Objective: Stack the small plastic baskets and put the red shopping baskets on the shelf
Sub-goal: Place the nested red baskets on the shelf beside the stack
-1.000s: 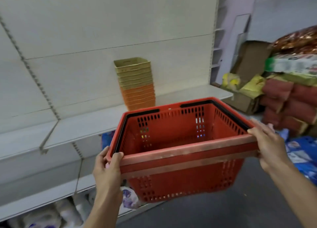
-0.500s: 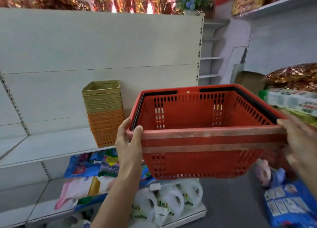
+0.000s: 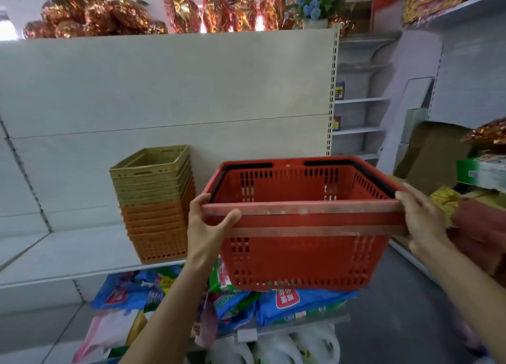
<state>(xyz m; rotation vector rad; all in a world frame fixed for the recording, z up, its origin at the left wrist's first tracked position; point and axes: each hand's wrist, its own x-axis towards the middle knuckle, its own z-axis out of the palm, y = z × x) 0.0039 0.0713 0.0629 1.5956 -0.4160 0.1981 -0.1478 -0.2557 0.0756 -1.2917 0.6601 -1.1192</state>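
Observation:
I hold a red shopping basket point(image 3: 301, 251) in the air in front of the shelf, level and empty, its black handles folded down along the rim. My left hand point(image 3: 208, 224) grips its near left corner and my right hand point(image 3: 421, 218) grips its near right corner. To its left, a nested stack of small plastic baskets point(image 3: 156, 204), olive ones on top of orange ones, stands on the white shelf point(image 3: 68, 251) against the back panel. The basket's bottom hangs about level with that shelf board.
Blue and green bags point(image 3: 287, 303) and white jugs point(image 3: 273, 350) fill the lower shelves. Cardboard boxes and red packs point(image 3: 482, 226) pile up at the right. Foil-wrapped goods point(image 3: 90, 15) sit on top of the shelf unit. Grey floor point(image 3: 397, 322) lies at the lower right.
The red basket has risen from below the shelf edge up to shelf height and closer to the stack of small baskets. Both hands kept their grip. The view tilted upward.

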